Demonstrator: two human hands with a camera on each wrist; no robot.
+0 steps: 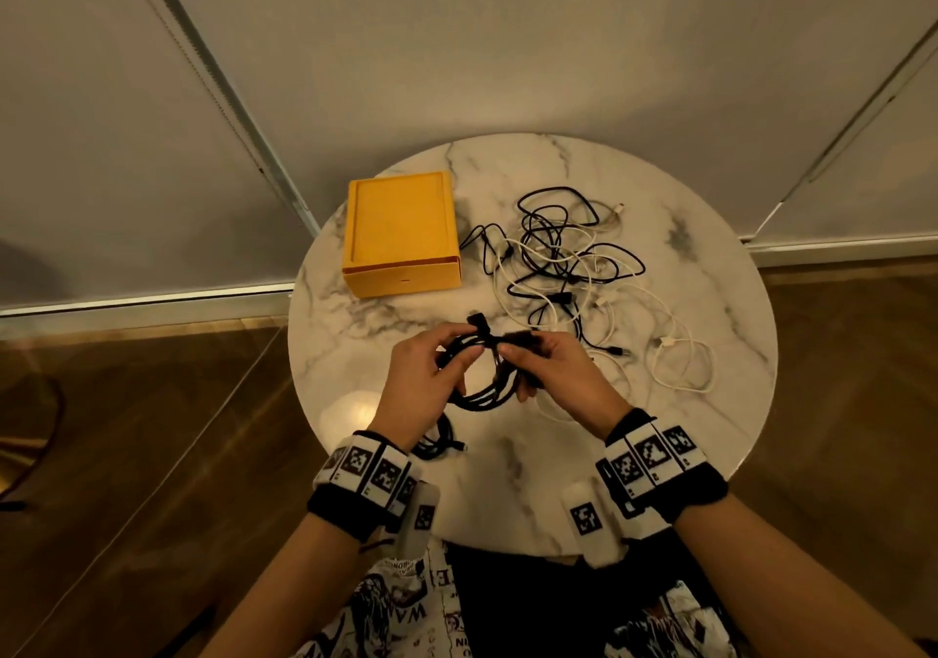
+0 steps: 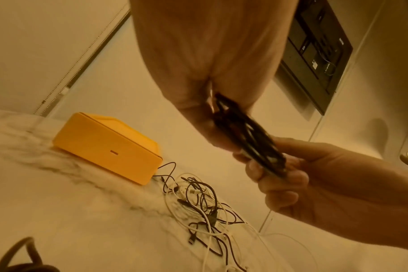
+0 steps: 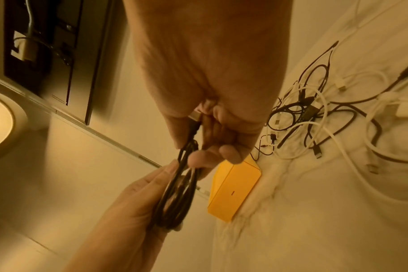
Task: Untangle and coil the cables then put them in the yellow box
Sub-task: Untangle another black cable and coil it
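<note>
Both hands hold one coiled black cable (image 1: 482, 378) above the near middle of the round marble table (image 1: 710, 353). My left hand (image 1: 431, 378) grips the coil's left side, my right hand (image 1: 548, 368) pinches its right side near a plug. The same coiled black cable (image 2: 249, 136) (image 3: 177, 193) shows between the fingers in both wrist views. A tangle of black and white cables (image 1: 573, 271) (image 2: 210, 211) (image 3: 319, 114) lies on the table's right half. The yellow box (image 1: 401, 231) (image 2: 107, 145) (image 3: 233, 189) stands shut at the far left.
Another small black cable bundle (image 1: 436, 444) lies on the table under my left wrist. A loose white cable loop (image 1: 680, 358) lies at the right. Wooden floor surrounds the table, with walls beyond.
</note>
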